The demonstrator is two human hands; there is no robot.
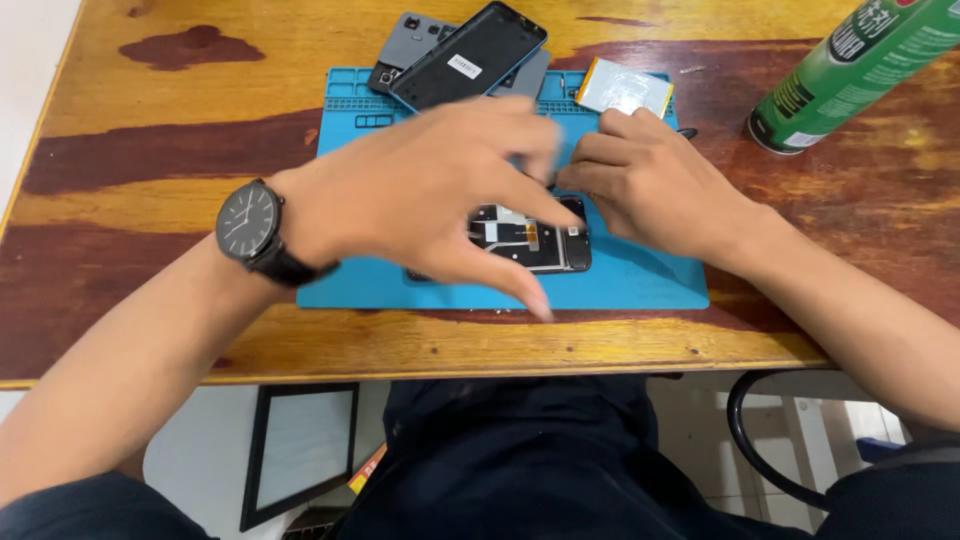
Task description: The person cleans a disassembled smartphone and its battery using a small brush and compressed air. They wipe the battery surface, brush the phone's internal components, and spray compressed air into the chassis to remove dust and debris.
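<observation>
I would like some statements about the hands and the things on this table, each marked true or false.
1. The opened phone lies on a blue mat. True.
2. The left hand wears a watch on its wrist. True.
3. The green spray can stands on the mat. False: it lies tilted on the wooden table, to the right of the mat.
4. The right hand holds the flat battery pack. False: the pack lies at the mat's far edge, beyond the fingers.
5. A dark phone panel rests on a grey back cover. True.
</observation>
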